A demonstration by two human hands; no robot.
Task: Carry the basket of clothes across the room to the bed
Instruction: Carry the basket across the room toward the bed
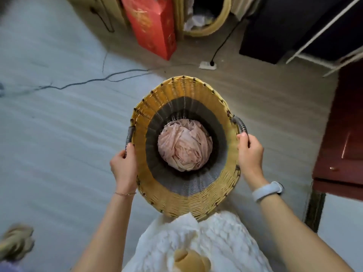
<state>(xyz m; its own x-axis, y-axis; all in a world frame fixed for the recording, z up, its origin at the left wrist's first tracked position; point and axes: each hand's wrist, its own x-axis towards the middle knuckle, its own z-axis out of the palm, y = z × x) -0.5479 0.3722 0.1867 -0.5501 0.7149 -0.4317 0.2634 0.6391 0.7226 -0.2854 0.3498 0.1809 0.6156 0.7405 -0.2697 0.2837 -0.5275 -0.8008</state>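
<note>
Now both hands clamp the basket [186,197] handles, left hand [124,167] and right hand [250,154] flanking it mid-frame, pink clothes [185,147] inside.

floor [255,99]: beige | red box [151,24] leaning | power strip [207,65] | dark-red cabinet [343,134] right

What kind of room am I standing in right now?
Probably a bedroom or living space at home. A pale mattress-like surface fills the left side, a second wicker basket and a red gift bag stand by the wall, and a power strip lies on the floor.
</note>
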